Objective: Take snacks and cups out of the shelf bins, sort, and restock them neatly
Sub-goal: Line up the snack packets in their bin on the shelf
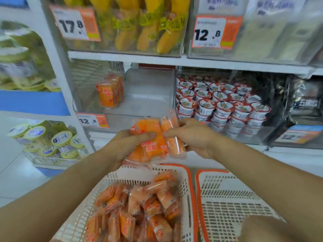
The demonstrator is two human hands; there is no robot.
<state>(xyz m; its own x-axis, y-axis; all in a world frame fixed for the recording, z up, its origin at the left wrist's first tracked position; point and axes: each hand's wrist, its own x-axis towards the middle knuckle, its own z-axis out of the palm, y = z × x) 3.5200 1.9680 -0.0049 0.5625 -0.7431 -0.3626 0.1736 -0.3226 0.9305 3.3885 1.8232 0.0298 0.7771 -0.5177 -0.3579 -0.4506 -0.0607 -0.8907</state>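
Both grips are closed on orange snack packets (153, 142): the left hand (125, 145) pinches a bundle, the right hand (190, 137) holds one packet beside it, above a white basket's rim (187, 189) heaped with packets; cups (220, 103) fill the shelf bin beyond.

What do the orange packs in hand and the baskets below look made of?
Orange snack packs: thin glossy plastic film, judging by glare and crimped clear edges, held by the left hand and right hand. Baskets: rigid matte plastic, probably moulded, with slotted walls.
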